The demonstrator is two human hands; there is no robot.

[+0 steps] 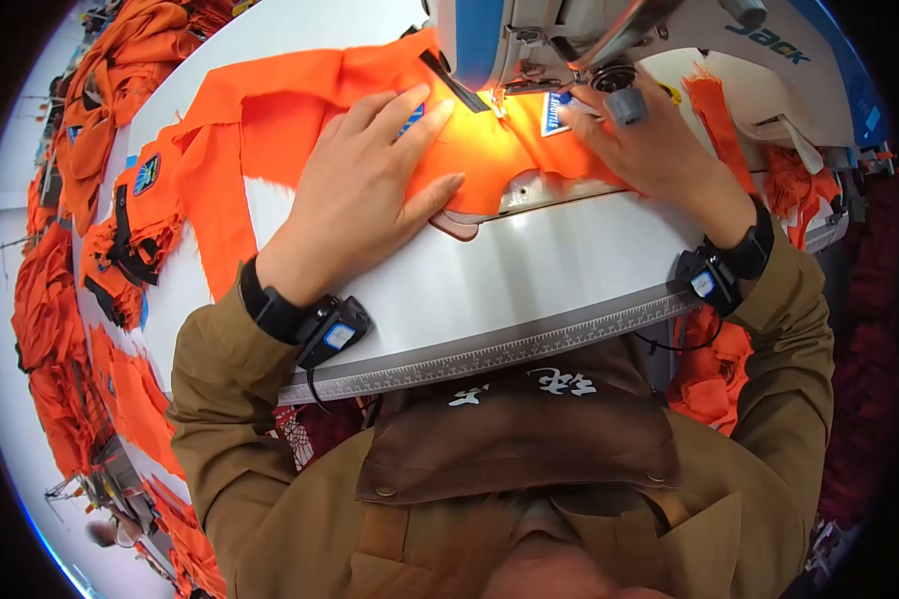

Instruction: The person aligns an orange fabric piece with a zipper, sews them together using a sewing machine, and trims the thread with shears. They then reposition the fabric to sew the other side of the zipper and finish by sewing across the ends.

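Orange fabric [489, 150] spread on the desk [529, 280], long axis running leftward from the sewing machine [569, 40]; left hand [355, 200] flat, fingers splayed; right hand [649, 140] nearer the needle (fingers pinching the patch [552, 112])

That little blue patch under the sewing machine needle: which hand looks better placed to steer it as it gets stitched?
Probably the right hand: its fingertips rest on the blue patch beside the needle. The left hand lies flat on the orange fabric, farther away, seemingly only steadying it.
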